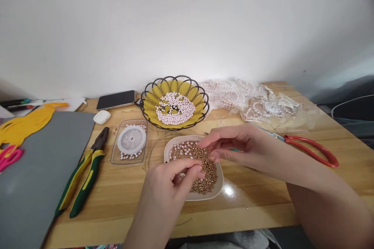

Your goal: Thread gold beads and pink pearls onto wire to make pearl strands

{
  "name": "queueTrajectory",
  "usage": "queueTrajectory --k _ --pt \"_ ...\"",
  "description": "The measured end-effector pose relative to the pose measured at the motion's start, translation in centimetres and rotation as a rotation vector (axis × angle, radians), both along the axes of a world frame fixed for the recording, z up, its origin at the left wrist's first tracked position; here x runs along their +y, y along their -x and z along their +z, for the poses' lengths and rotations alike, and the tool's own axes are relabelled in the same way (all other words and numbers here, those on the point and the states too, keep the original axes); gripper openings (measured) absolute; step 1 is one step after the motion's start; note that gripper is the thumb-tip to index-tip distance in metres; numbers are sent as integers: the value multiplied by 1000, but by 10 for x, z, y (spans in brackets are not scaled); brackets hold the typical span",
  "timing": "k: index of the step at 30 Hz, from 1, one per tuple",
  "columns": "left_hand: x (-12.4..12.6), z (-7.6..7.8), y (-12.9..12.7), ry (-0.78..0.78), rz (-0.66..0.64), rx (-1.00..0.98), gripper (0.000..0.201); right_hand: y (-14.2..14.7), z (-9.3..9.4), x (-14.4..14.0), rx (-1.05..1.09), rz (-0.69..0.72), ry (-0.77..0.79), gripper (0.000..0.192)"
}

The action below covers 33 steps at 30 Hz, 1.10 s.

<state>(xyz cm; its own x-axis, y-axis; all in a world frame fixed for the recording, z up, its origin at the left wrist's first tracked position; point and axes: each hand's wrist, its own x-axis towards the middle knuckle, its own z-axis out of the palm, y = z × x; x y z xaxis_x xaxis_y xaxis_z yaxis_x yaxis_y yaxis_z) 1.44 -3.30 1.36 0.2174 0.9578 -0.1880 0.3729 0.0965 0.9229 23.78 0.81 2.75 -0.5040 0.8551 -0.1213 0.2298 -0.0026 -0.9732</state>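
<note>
Head view shows both hands low in the centre of the frame over a white dish (pixel 219 191) of gold and pearl beads (pixel 204 171); the left hand (pixel 171 181) pinches thumb to fingertips above the beads, what it grips too small to tell; the right hand (pixel 233 146) pinches too, a green bit showing beneath; above sits a yellow basket (pixel 152 105); pliers (pixel 84 175) lie lower left; red-handled scissors (pixel 312 148) right.
</note>
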Motion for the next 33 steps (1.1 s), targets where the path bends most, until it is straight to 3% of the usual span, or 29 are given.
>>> queueTrajectory --k 4,7,12,18,33 --pt "5 -4 -2 6 -19 -25 23 -2 17 8 -270 56 -272 16" --pt "8 -5 -5 4 -27 -58 24 -1 33 13 -338 37 -396 15" --pt "10 -2 -12 66 2 -170 23 4 48 18 -229 17 -212 8" --pt "7 4 -14 69 93 -237 21 16 35 14 115 -131 -14 13" --pt "3 11 -16 55 134 -303 23 27 19 8 310 -210 44 18"
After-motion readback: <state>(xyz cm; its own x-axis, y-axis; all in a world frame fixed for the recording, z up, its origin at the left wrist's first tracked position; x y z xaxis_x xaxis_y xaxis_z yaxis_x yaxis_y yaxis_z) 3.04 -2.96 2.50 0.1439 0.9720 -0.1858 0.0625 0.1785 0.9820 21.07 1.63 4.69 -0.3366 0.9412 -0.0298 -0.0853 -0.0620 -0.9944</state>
